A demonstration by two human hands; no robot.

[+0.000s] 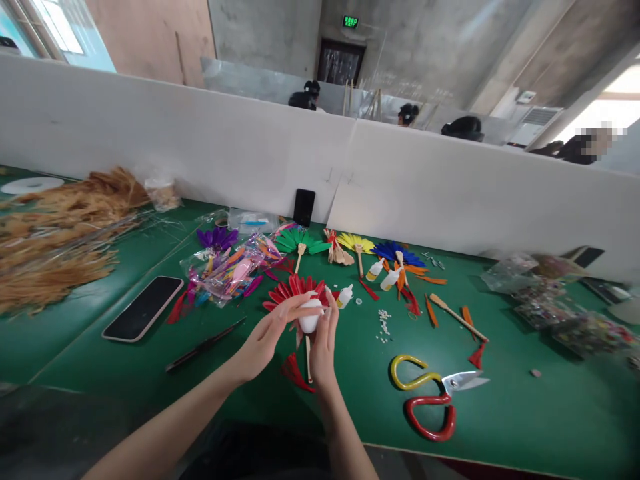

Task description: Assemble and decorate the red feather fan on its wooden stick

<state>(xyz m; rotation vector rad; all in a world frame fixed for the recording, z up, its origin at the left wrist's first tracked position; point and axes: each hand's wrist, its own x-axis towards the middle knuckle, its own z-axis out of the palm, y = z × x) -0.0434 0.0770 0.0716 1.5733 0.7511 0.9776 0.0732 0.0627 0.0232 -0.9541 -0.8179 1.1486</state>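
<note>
Gripping a white object (310, 321) between left fingers (294, 313) and right fingers (332, 309), I judge the far green fan (311, 245) formed; orange feathers (431, 312) lie loose.

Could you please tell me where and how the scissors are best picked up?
I'd grip the scissors by the yellow handle and red handle, from above and the left: they lie flat, with the slightly open blades pointing right.

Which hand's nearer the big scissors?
Right. The right hand is to the left of the scissors, with green tabletop between; the left hand is farther left, beyond the right one.
</note>
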